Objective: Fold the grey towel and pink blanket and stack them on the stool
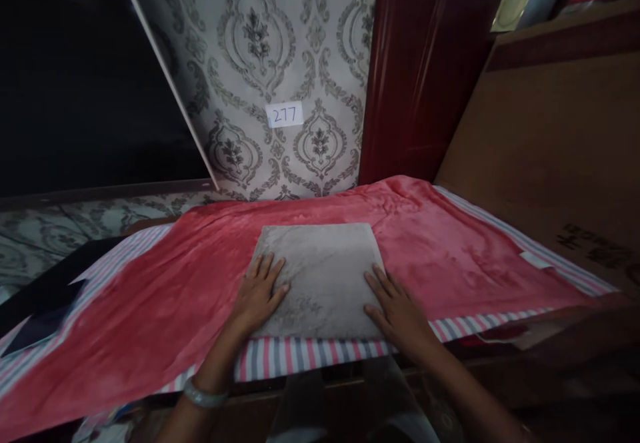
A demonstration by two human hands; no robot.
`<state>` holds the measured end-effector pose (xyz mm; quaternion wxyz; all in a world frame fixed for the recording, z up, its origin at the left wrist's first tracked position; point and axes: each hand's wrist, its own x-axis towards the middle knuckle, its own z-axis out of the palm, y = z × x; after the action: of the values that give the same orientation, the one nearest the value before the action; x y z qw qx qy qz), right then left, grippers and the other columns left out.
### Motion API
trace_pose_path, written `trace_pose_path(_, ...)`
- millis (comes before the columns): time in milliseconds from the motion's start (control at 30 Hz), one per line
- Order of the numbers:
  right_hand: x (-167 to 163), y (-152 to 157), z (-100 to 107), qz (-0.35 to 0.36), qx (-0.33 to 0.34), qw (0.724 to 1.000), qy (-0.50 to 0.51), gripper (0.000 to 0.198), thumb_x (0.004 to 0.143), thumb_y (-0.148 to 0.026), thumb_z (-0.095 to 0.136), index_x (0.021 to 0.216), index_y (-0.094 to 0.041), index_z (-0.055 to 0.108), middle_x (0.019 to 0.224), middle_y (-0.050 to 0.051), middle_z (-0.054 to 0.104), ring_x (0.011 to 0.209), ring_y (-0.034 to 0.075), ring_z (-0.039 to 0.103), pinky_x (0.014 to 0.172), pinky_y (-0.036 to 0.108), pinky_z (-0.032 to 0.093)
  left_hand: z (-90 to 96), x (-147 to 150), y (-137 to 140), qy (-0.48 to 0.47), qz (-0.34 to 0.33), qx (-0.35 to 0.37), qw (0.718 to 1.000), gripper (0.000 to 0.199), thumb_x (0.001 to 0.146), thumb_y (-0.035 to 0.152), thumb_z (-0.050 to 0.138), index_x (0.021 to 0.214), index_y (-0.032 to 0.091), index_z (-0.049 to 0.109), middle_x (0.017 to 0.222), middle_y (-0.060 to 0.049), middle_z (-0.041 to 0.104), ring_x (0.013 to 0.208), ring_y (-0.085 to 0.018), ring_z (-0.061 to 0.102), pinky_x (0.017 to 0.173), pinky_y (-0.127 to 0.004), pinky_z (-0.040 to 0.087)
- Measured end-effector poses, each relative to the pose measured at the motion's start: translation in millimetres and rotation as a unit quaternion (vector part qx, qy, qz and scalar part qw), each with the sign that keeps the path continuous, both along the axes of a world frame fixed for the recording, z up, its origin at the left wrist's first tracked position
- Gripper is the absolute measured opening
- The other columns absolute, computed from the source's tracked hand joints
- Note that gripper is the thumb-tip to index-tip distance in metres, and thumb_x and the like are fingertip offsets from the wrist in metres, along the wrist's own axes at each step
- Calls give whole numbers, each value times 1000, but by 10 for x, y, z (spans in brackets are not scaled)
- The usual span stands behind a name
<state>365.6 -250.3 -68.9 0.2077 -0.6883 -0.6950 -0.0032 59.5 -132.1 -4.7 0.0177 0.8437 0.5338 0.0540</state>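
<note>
A flat, grey, nearly square piece that looks like plush cloth [325, 276] lies on a red blanket [165, 303]. I cannot tell whether it is folded. On its left edge rests my left hand [260, 293], palm down with the fingers spread. My right hand [397, 310] lies flat at the right edge, fingers stretched over the grey surface. Neither hand grips anything. Beneath the grey piece, a striped cloth [305, 356] in pink, white and grey shows along the front.
A dark screen [90, 90] stands at the left. Behind is patterned wallpaper [320, 76] with a paper label [285, 114] reading 277, beside a dark red panel [425, 63]. A large cardboard box [555, 136] borders the right. The table's front edge runs below the striped cloth.
</note>
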Motion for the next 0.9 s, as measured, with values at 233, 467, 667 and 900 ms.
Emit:
trace_pose_path(233, -11, -41, -164, -55, 63, 994, 69, 57, 97, -46, 40, 149, -25, 45, 151, 15, 45, 133, 32, 49, 107, 54, 40, -14, -9, 22, 0, 2, 13, 1000, 60, 97, 48, 38, 154, 28, 34, 165, -6, 22, 152, -33, 15, 108, -59, 38)
trace_pose_path(467, 132, 83, -197, -51, 114, 964, 237, 74, 92, -46, 45, 157, -20, 24, 155, 14, 40, 140, 30, 41, 111, 52, 39, -59, -49, 65, -5, -6, 35, 999, 61, 96, 50, 38, 153, 28, 36, 163, -6, 26, 150, -33, 20, 108, -57, 39)
trace_pose_path(667, 371, 560, 113, -59, 71, 910, 404, 77, 89, -40, 44, 158, -14, 19, 158, 17, 34, 135, 25, 49, 106, 43, 46, -64, -48, 75, -12, -11, 40, 999, 60, 96, 49, 37, 153, 29, 37, 163, -5, 26, 150, -33, 20, 108, -57, 39)
trace_pose_path(900, 308, 858, 123, -68, 72, 849, 519, 74, 90, -36, 40, 157, -12, 18, 156, 18, 37, 139, 23, 44, 108, 43, 44, -125, -96, 108, -60, -4, 55, 997, 59, 94, 50, 45, 148, 27, 46, 164, -7, 23, 152, -32, 15, 116, -54, 30)
